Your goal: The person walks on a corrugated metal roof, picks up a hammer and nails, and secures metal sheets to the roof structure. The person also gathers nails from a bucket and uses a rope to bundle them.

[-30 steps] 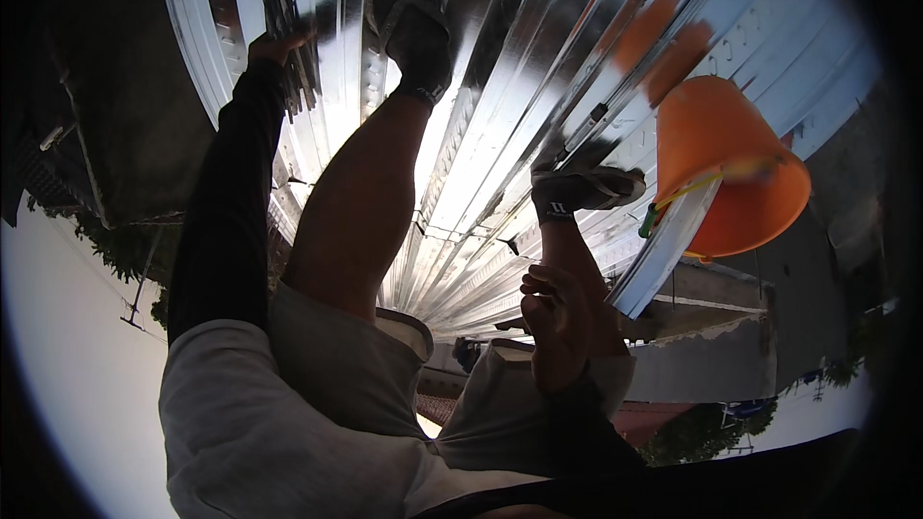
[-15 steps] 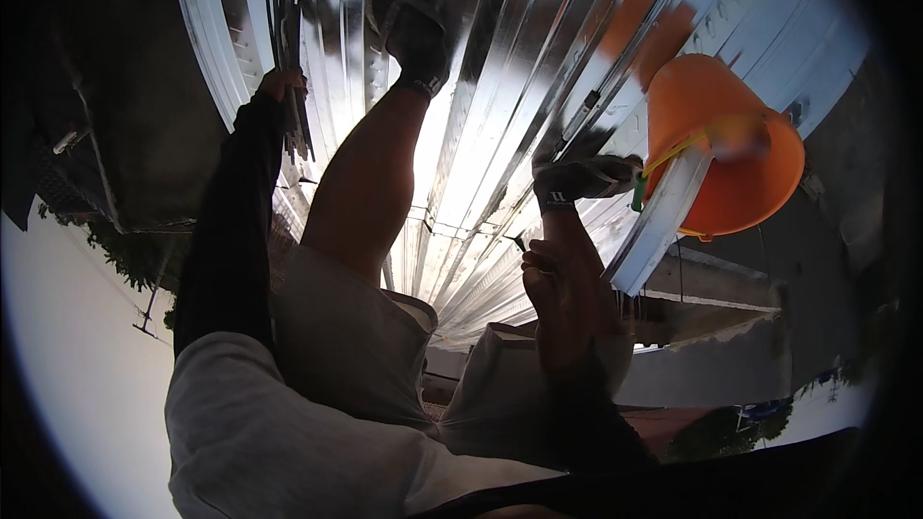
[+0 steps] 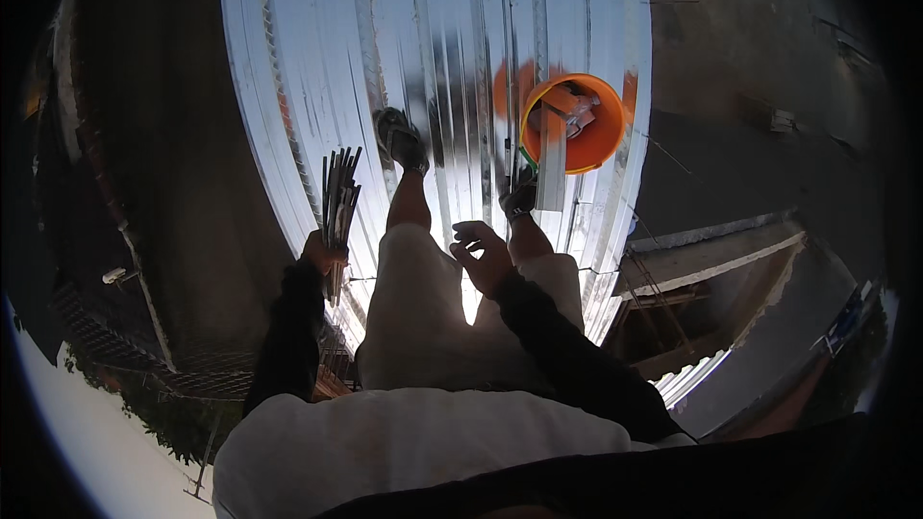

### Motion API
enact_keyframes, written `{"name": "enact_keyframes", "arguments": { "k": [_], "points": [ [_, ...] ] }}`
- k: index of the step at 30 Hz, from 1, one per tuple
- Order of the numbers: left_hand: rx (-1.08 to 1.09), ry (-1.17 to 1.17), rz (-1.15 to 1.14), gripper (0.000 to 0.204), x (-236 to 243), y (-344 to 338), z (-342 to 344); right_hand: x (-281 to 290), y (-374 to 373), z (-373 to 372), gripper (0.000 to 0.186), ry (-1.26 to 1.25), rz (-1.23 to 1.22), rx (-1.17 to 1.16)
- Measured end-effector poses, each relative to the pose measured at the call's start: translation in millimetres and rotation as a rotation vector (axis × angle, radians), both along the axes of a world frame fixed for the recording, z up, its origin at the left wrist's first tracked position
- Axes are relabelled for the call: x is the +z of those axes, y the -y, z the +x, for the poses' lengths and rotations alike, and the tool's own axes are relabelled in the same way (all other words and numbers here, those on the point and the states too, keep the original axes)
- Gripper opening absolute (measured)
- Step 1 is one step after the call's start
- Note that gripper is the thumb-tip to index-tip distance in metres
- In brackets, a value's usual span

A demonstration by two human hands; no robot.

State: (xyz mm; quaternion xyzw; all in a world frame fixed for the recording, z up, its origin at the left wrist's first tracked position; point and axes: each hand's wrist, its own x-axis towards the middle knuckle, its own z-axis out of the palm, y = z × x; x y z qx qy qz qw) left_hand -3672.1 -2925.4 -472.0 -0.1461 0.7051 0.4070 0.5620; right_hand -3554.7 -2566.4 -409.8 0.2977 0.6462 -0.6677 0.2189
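My left hand [image 3: 324,252] is closed round a bundle of dark, thin rods [image 3: 338,194], held upright beside my left leg over ribbed silver metal sheeting [image 3: 298,58]. My right hand [image 3: 481,255] is raised between my legs, fingers loosely bent and apart, with nothing visible in it. My feet, in dark sandals [image 3: 404,144], rest on the shiny sheets. By my right foot is an orange bucket [image 3: 606,139] with metal pieces inside and a pale metal channel [image 3: 550,183] extending over its rim.
Dark grey roof surfaces [image 3: 163,86] flank the sheeting on both sides, lower on the left. On the right lie a concrete ledge [image 3: 702,231] and an opening with thin bars [image 3: 663,317]. Treetops [image 3: 173,423] and sky show beyond the edge at lower left.
My view has tilted, so more sheeting and the bucket's inside show. My right hand has shifted inward, away from the right thigh. The left hand still grips the rods.
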Motion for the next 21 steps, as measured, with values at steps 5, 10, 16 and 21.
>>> {"name": "enact_keyframes", "arguments": {
  "k": [5,10,16,21],
  "points": [
    [-0.044,-0.133,0.397,0.029,151,-121,-78,146,-4,-43,0.046,-0.166,0.027,-0.170],
    [-0.106,0.021,0.926,0.034,299,-252,-105,265,-10,-31,0.068,-0.424,-0.042,-0.430],
    [-0.236,0.427,1.393,0.031,421,-343,-29,340,-45,34,0.070,-0.602,-0.219,-0.302],
    [-0.266,0.366,1.347,0.029,440,-389,68,364,-66,113,0.066,-0.657,-0.127,-0.434]
  ]
}}
